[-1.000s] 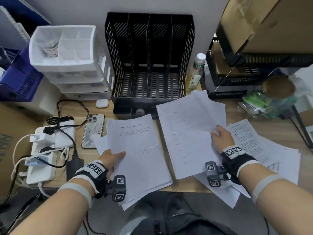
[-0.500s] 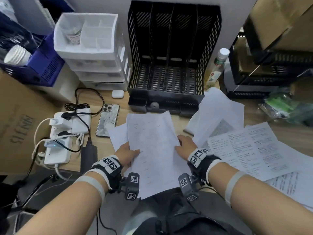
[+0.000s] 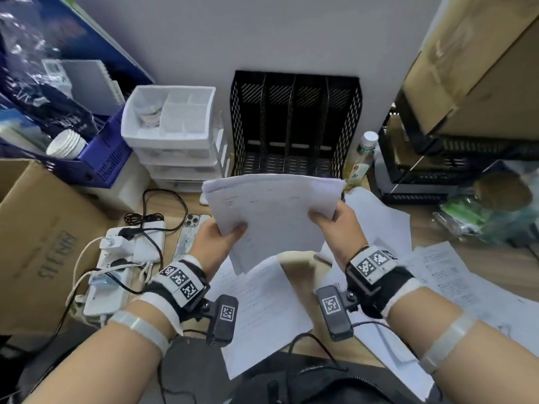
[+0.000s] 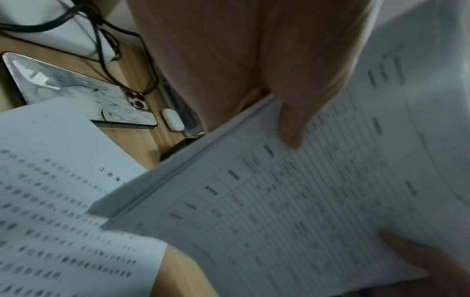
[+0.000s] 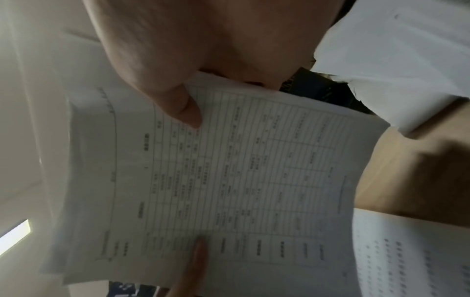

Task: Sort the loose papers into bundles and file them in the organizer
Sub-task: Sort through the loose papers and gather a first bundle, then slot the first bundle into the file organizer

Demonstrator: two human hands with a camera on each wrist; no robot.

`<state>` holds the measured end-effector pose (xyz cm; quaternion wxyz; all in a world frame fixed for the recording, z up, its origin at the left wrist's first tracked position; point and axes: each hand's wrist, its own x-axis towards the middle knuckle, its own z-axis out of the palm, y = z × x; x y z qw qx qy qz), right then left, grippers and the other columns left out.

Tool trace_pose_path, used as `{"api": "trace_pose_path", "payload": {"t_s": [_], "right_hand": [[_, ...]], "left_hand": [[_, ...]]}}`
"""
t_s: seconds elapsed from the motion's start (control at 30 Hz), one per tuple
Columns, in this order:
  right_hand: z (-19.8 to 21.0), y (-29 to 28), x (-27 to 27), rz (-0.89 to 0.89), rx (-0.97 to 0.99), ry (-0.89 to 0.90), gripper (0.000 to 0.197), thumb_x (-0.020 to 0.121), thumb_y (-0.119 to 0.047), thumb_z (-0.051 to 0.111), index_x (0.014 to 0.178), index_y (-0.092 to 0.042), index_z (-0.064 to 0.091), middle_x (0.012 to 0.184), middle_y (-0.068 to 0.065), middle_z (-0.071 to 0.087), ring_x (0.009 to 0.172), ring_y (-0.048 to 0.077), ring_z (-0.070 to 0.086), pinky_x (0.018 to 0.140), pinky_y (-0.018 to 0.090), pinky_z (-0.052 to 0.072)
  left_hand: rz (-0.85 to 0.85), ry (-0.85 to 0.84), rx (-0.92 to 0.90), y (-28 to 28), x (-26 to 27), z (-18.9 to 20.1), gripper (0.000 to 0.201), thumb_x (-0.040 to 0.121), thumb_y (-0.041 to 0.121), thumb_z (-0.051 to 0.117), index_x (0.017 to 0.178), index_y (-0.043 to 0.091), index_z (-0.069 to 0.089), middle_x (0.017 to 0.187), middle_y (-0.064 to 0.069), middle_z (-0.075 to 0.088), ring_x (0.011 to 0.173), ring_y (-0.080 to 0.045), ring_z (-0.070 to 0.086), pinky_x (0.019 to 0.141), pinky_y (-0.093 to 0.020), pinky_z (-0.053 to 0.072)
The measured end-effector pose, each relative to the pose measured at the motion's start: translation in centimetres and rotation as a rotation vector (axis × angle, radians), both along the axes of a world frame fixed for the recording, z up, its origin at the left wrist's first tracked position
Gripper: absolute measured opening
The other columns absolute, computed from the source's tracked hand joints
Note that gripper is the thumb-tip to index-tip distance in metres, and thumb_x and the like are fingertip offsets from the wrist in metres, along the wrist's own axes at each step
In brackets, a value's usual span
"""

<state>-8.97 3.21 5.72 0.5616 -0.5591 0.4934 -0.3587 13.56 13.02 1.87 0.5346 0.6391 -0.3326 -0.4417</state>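
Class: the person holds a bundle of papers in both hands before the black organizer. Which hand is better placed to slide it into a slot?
Probably the right hand: it grips the bundle higher, nearer its far edge and the organizer. The left hand holds lower. The gap is small.

Dim, motion-blurred wrist views

Papers held above the desk, organizer behind

The bundle of papers (image 3: 271,217) is held between the left hand (image 3: 217,243) and right hand (image 3: 339,228), before the file organizer (image 3: 294,123) at the wall. Drawer unit (image 3: 175,135) stands left of the organizer, bottle (image 3: 363,156) right; phone (image 3: 189,231) and power strip (image 3: 122,269) lie left of the loose sheets (image 3: 262,310) on the desk (image 3: 466,246).
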Motion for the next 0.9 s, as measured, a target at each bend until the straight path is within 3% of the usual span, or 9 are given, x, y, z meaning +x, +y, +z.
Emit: {"api": "trace_pose_path", "payload": {"t_s": [0.07, 0.13, 0.2, 0.33, 0.4, 0.5, 0.73, 0.83, 0.9], "right_hand": [[-0.8, 0.7, -0.3, 0.018, -0.005, 0.008, 0.024, 0.085, -0.002, 0.063, 0.103, -0.017, 0.069, 0.106, 0.016, 0.072, 0.096, 0.019, 0.063, 0.091, 0.043, 0.051], [-2.1, 1.4, -0.7, 0.032, 0.018, 0.041, 0.032, 0.085, 0.002, 0.063, 0.106, -0.021, 0.068, 0.104, 0.003, 0.072, 0.098, 0.014, 0.064, 0.091, 0.037, 0.050], [-3.3, 2.0, -1.2, 0.053, 0.042, 0.082, 0.035, 0.084, 0.002, 0.064, 0.103, -0.026, 0.069, 0.103, -0.004, 0.071, 0.100, 0.013, 0.064, 0.095, 0.039, 0.050], [-4.8, 1.9, -1.5, 0.110, 0.036, 0.162, 0.030, 0.084, -0.003, 0.066, 0.112, -0.014, 0.068, 0.110, 0.003, 0.070, 0.102, 0.017, 0.064, 0.099, 0.045, 0.049], [-4.9, 1.5, -1.7, 0.081, 0.104, 0.175, 0.025, 0.085, -0.008, 0.068, 0.102, -0.027, 0.069, 0.101, -0.001, 0.072, 0.097, 0.018, 0.066, 0.095, 0.041, 0.051], [-4.3, 0.3, -1.5, 0.031, 0.182, 0.151, 0.010, 0.080, -0.019, 0.072, 0.090, -0.019, 0.070, 0.102, 0.009, 0.074, 0.102, 0.031, 0.067, 0.095, 0.050, 0.052], [-1.0, -3.1, -0.8, 0.063, 0.166, 0.004, 0.024, 0.083, -0.002, 0.063, 0.094, -0.023, 0.069, 0.104, 0.004, 0.074, 0.105, 0.028, 0.067, 0.097, 0.050, 0.051], [-0.2, -4.4, -0.8, 0.124, 0.067, 0.027, 0.036, 0.086, 0.001, 0.058, 0.113, -0.023, 0.062, 0.113, 0.003, 0.071, 0.106, 0.021, 0.066, 0.099, 0.045, 0.052], [0.2, -5.7, -0.5, 0.108, -0.067, 0.117, 0.037, 0.084, 0.000, 0.061, 0.114, -0.022, 0.055, 0.114, 0.005, 0.067, 0.103, 0.019, 0.065, 0.094, 0.037, 0.053]], "left_hand": [[0.050, -0.001, 0.007, 0.1, -0.6, -0.5, 0.023, 0.083, 0.025, 0.080, 0.103, 0.017, 0.074, 0.104, -0.004, 0.079, 0.102, -0.024, 0.073, 0.090, -0.043, 0.058], [0.060, 0.039, 0.040, 0.4, -1.2, -1.4, 0.043, 0.072, 0.035, 0.084, 0.110, 0.018, 0.073, 0.106, -0.004, 0.079, 0.105, -0.025, 0.072, 0.091, -0.044, 0.059], [0.048, 0.030, 0.080, 0.6, -1.6, -2.4, 0.040, 0.075, 0.029, 0.085, 0.111, 0.018, 0.073, 0.107, -0.005, 0.078, 0.106, -0.025, 0.071, 0.090, -0.042, 0.059], [0.036, 0.013, 0.169, 0.4, -2.1, -2.8, 0.012, 0.086, 0.027, 0.079, 0.095, 0.021, 0.075, 0.100, -0.004, 0.078, 0.105, -0.028, 0.071, 0.088, -0.042, 0.059], [0.032, 0.035, 0.164, 0.0, -2.0, -2.3, 0.019, 0.085, 0.034, 0.078, 0.098, 0.020, 0.076, 0.103, -0.005, 0.079, 0.105, -0.028, 0.072, 0.094, -0.048, 0.058], [0.035, 0.178, 0.096, -1.1, -2.1, -0.6, 0.044, 0.082, 0.036, 0.080, 0.116, 0.010, 0.071, 0.116, -0.010, 0.076, 0.110, -0.031, 0.072, 0.100, -0.054, 0.054], [0.000, 0.232, 0.036, -3.1, -2.3, 3.0, 0.049, 0.076, 0.030, 0.083, 0.119, 0.012, 0.068, 0.123, -0.011, 0.074, 0.116, -0.032, 0.069, 0.102, -0.052, 0.052], [0.019, 0.036, 0.056, -3.7, -2.5, 4.2, 0.019, 0.093, 0.018, 0.068, 0.112, 0.014, 0.069, 0.115, -0.012, 0.075, 0.107, -0.028, 0.071, 0.097, -0.049, 0.056], [-0.003, -0.270, 0.062, -4.0, -2.4, 5.2, 0.018, 0.097, 0.024, 0.063, 0.096, 0.007, 0.071, 0.091, -0.014, 0.074, 0.083, -0.024, 0.068, 0.078, -0.042, 0.058]]}}
